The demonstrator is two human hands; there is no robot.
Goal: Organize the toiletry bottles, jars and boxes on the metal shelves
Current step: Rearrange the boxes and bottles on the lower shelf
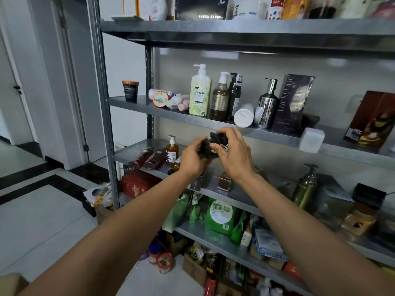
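Left forearm (128, 227): bare, stretched from the 7 o'clock corner of the view up toward the centre, wrist nearly straight.
Right forearm (299, 221): bare, stretched from the 5 o'clock corner and met the other arm near the centre.
Left hand (193, 159): back toward the camera, fingers and thumb curled round the body of the dark bottle from its 8 o'clock side.
Right hand (232, 153): back toward the camera, thumb and fingers wrapped over the bottle's cap end from 3 o'clock, index finger arched across the top.
Dark bottle (207, 149): gripped by both hands in the air, just in front of the metal shelves, at a height between the pump-bottle tier and the tier below. Its black cap (218, 137) pointed toward 1 o'clock, and the label was mostly hidden by fingers.
Metal shelves (213, 124): grey tiers that filled the view from 12 to 4 o'clock.
Green-and-white pump bottle (200, 92): upright at 12 o'clock from the hands, with an amber pump bottle (220, 99) just beside it at 3 o'clock.
White jar (243, 116): lay on its side at 1 o'clock from the hands, beside a chrome pump bottle (267, 105).
Dark box (292, 103): upright at 3 o'clock of the chrome bottle.
Orange pump bottle (172, 149): upright on the lower tier at 9 o'clock from the left hand, with two red tubes (147, 158) lying at its 8 o'clock.
Green metallic pump bottle (305, 186): upright on that tier at 4 o'clock from the right hand.
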